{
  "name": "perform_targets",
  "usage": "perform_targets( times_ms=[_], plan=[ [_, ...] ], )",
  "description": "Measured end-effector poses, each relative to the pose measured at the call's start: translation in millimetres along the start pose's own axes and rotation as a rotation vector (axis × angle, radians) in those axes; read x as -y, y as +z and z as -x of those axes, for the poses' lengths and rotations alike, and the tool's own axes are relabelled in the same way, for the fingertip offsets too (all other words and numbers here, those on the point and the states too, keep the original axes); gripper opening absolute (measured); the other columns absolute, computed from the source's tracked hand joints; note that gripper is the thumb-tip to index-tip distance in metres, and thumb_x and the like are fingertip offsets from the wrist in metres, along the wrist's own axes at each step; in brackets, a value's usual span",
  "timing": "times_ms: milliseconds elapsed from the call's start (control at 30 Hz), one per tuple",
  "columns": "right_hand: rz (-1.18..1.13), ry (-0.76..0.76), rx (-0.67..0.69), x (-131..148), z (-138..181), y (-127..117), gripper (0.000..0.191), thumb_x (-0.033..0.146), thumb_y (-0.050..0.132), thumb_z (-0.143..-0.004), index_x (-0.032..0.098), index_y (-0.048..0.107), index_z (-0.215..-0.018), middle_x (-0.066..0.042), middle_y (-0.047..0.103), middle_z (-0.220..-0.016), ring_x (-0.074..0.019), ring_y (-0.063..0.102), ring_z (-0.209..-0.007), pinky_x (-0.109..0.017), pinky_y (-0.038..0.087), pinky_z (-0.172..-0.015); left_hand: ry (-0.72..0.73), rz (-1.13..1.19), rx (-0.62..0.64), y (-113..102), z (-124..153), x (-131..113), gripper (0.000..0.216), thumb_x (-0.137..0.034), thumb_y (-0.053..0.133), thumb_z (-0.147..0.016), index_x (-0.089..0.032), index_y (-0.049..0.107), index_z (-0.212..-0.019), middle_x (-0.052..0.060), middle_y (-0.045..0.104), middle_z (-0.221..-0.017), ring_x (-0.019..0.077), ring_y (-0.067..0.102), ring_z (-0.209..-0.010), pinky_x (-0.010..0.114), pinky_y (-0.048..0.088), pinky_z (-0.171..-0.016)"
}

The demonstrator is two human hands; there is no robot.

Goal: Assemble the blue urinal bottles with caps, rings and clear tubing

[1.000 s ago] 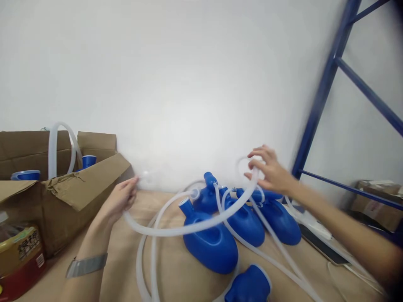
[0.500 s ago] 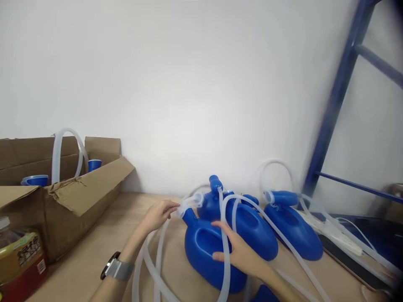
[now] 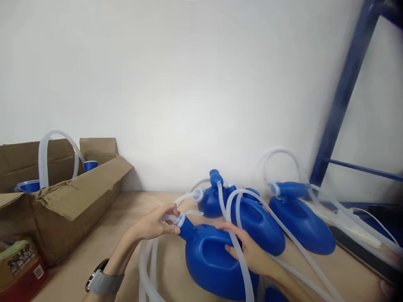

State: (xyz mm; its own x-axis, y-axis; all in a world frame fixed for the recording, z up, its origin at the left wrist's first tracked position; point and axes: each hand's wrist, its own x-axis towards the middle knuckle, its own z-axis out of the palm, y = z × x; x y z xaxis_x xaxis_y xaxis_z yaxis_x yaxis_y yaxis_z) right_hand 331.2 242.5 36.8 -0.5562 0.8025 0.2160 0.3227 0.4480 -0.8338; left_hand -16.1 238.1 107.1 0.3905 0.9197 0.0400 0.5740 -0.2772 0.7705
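In front of me a blue plastic urinal bottle (image 3: pixel 209 274) lies on its side, its neck pointing up and left. My left hand (image 3: pixel 157 224) is closed round the translucent cap (image 3: pixel 180 219) at the neck's mouth, thumb below and fingers above. A clear hose (image 3: pixel 145 272) hangs in loops under that hand. My right hand (image 3: pixel 247 251) grips the bottle's handle from the right, thumb toward the handle opening. Another pale hose (image 3: pixel 241 260) runs down across the bottle, passing in front of the right hand's fingers.
More blue bottles with hoses stand behind and right, including one bottle (image 3: pixel 302 228) near a power strip (image 3: pixel 362 233). An open cardboard box (image 3: pixel 72 218) with blue parts is left, beside a labelled jug (image 3: pixel 20 266). A blue metal frame (image 3: pixel 343 92) rises at right.
My left hand has gone from touching the cap with its fingertips to grasping it at the bottle's mouth. My right hand has closed further onto the handle. The view has shifted slightly.
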Motion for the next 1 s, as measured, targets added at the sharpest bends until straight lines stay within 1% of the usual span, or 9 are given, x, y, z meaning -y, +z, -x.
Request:
perform_targets(
  times_ms=[133,233,333,433,567,667,800,900,1000],
  plan=[
    [-0.033,0.001,0.020,-2.5,1.7,-1.1,0.045,0.040,0.067,-0.092,0.023,0.062,-0.133,-0.009,0.070,-0.119,-0.0279,0.070,-0.104,-0.046,0.054,-0.102,-0.021,-0.090,0.019,18.6,4.1,3.9,0.086,-0.044,0.085,-0.068,-0.025,0.048,-0.143,0.010,0.064,-0.132,0.0295,0.065,-0.112,0.040,0.054,-0.094],
    [-0.021,-0.015,0.036,0.3,3.3,-1.8,0.045,0.040,0.069,-0.089,0.022,0.064,-0.130,-0.009,0.071,-0.113,-0.0266,0.070,-0.098,-0.043,0.056,-0.096,0.050,-0.319,-0.022,34.9,11.9,7.0,0.078,-0.048,0.083,-0.072,-0.023,0.053,-0.139,0.012,0.067,-0.128,0.0352,0.063,-0.119,0.045,0.053,-0.099],
    [-0.028,-0.007,0.027,6.8,4.7,-1.3,0.044,0.040,0.069,-0.088,0.021,0.066,-0.127,-0.009,0.072,-0.112,-0.0266,0.070,-0.097,-0.040,0.056,-0.091,0.069,-0.567,-0.021,40.4,18.2,6.3,0.080,-0.070,0.074,-0.078,-0.016,0.057,-0.134,0.018,0.071,-0.114,0.0402,0.069,-0.103,0.050,0.057,-0.088],
    [0.004,-0.006,0.003,11.2,4.8,-0.1,0.041,0.039,0.069,-0.086,0.023,0.067,-0.124,-0.008,0.072,-0.109,-0.0274,0.069,-0.099,-0.040,0.054,-0.092,0.135,-0.731,0.029,39.9,17.7,8.8,0.087,-0.081,0.063,-0.081,-0.012,0.059,-0.133,0.021,0.073,-0.109,0.0422,0.072,-0.095,0.052,0.059,-0.081],
    [-0.027,-0.033,0.036,11.1,3.5,1.3,0.038,0.039,0.068,-0.087,0.023,0.066,-0.122,-0.007,0.073,-0.101,-0.0236,0.069,-0.086,-0.036,0.055,-0.085,0.362,-0.702,-0.097,49.1,13.8,26.0,0.114,-0.089,0.061,-0.076,-0.012,0.034,-0.157,0.024,0.070,-0.129,0.0409,0.075,-0.098,0.049,0.061,-0.080],
    [-0.031,-0.020,0.019,9.2,3.8,2.8,0.040,0.039,0.069,-0.087,0.023,0.067,-0.123,-0.007,0.073,-0.107,-0.0243,0.069,-0.092,-0.035,0.056,-0.083,0.436,-0.635,-0.287,64.6,15.3,34.4,0.088,-0.074,0.052,-0.093,-0.020,0.029,-0.160,0.018,0.070,-0.133,0.0357,0.076,-0.103,0.044,0.061,-0.082],
    [-0.017,-0.020,-0.012,6.1,5.4,6.3,0.040,0.041,0.068,-0.089,0.022,0.068,-0.124,-0.009,0.072,-0.116,-0.0274,0.070,-0.103,-0.039,0.057,-0.092,0.311,-0.551,-0.474,84.4,17.8,25.8,0.045,-0.050,0.040,-0.107,-0.023,0.052,-0.141,0.011,0.076,-0.122,0.0283,0.078,-0.094,0.037,0.059,-0.075],
    [0.019,-0.048,-0.037,3.2,5.5,9.3,0.038,0.040,0.066,-0.091,0.024,0.069,-0.125,-0.009,0.073,-0.116,-0.0279,0.070,-0.104,-0.040,0.057,-0.095,0.155,-0.527,-0.534,91.8,16.5,14.3,0.043,-0.049,0.033,-0.108,-0.020,0.061,-0.123,0.012,0.077,-0.115,0.0310,0.078,-0.091,0.039,0.058,-0.070],
    [0.051,-0.066,-0.070,0.5,5.1,11.0,0.036,0.039,0.066,-0.091,0.024,0.069,-0.124,-0.010,0.073,-0.118,-0.0295,0.070,-0.109,-0.042,0.057,-0.097,0.039,-0.499,-0.475,90.5,15.6,4.0,0.046,-0.051,0.032,-0.107,-0.020,0.064,-0.118,0.012,0.077,-0.110,0.0331,0.077,-0.093,0.042,0.058,-0.074]
  ],
)
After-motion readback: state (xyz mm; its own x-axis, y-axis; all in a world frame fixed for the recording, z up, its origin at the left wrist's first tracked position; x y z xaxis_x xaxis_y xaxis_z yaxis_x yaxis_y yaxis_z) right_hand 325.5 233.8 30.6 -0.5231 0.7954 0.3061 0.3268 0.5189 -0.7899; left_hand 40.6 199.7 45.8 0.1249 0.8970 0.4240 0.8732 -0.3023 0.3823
